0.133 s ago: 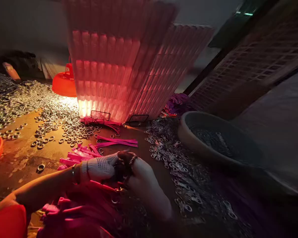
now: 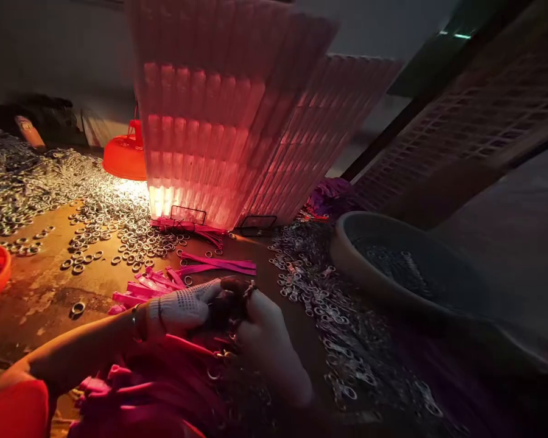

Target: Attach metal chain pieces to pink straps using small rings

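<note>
My left hand, in a dotted white glove with bare fingertips, is closed, its fingers in deep shadow. My right hand, in a pale glove, meets it with bent fingers, gripping a small metal clasp at its fingertips. What my left fingers hold is too dark to make out. Below my hands lies a heap of pink straps, some with metal fittings at their ends. Just beyond my left hand are shorter pink strap pieces, and two longer strips lie beside them.
Metal rings spread under a red lamp at left. Metal snap hooks lie in a pile at right, beside a large basin. Corrugated translucent panels stand behind. An orange bowl sits at the left edge.
The background has shifted slightly right and down in view. My hands stay together in nearly the same pose, with the right fingers slightly moved around the metal clasp.
</note>
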A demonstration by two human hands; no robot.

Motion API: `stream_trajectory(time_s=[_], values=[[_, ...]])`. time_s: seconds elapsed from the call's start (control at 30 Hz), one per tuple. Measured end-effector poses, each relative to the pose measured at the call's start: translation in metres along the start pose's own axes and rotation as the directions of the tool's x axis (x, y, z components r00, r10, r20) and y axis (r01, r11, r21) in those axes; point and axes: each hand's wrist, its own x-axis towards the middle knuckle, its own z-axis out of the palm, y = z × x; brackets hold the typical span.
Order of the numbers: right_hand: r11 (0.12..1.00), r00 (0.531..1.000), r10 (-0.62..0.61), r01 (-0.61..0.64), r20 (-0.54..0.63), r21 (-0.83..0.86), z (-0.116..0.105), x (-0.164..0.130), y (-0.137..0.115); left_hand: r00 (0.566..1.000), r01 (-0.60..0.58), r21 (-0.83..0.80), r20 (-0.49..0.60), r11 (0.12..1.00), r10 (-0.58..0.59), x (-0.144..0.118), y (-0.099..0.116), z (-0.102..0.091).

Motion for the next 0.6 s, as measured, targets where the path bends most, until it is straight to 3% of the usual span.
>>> stream_trajectory(time_s=[0.1,0.2,0.27,0.47,0.6], values=[[0.97,0.969,0.198,-0.173,-0.147,0.168,0.003,0.001,0.003,0.994,0.058,-0.047,-0.093,0.997,-0.063,-0.008,0.007,0.004],[0.928,0.927,0.308,-0.242,-0.215,0.284,0.007,0.0,0.003,0.97,0.049,0.015,-0.238,0.999,-0.044,-0.008,0.0,0.002],[0.919,0.91,0.332,-0.252,-0.25,0.302,0.011,-0.001,0.003,0.952,0.025,0.042,-0.307,0.999,-0.011,-0.006,-0.009,-0.002],[0.872,0.874,0.416,-0.304,-0.251,0.385,0.018,0.003,0.005,0.947,-0.072,0.124,-0.304,0.99,0.107,-0.001,-0.018,-0.012],[0.905,0.881,0.364,-0.259,-0.301,0.336,0.024,0.001,0.014,0.934,-0.041,0.091,-0.349,0.995,0.071,0.003,-0.023,-0.01]])
